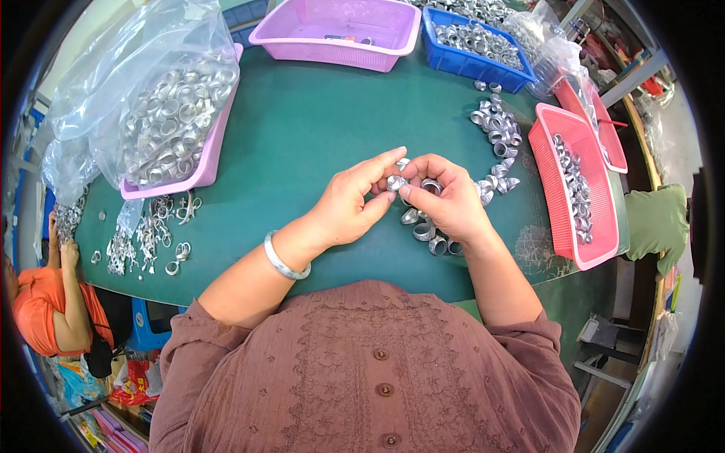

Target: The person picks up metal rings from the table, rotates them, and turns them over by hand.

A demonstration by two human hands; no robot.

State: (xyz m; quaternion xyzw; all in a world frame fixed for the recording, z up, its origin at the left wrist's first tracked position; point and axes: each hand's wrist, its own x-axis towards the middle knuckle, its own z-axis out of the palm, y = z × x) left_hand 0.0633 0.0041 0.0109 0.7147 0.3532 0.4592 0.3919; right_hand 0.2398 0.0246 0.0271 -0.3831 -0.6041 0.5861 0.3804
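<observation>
Over the green table, a silver-grey metal ring is pinched between the fingertips of both hands. My left hand, with a pale bangle on its wrist, grips it between thumb and fingers. My right hand meets it from the other side, thumb and index finger closed on it. Another shiny piece shows just above, between the fingers, partly hidden. Beneath and beside my right hand lie several loose rings, some covered by it. A trail of more rings runs from there toward the far right.
At right stands a pink basket with rings inside. Far back are a purple basket and a blue tray of rings. A bag-lined purple basket stands left, near metal scraps. People in orange and green are at the sides.
</observation>
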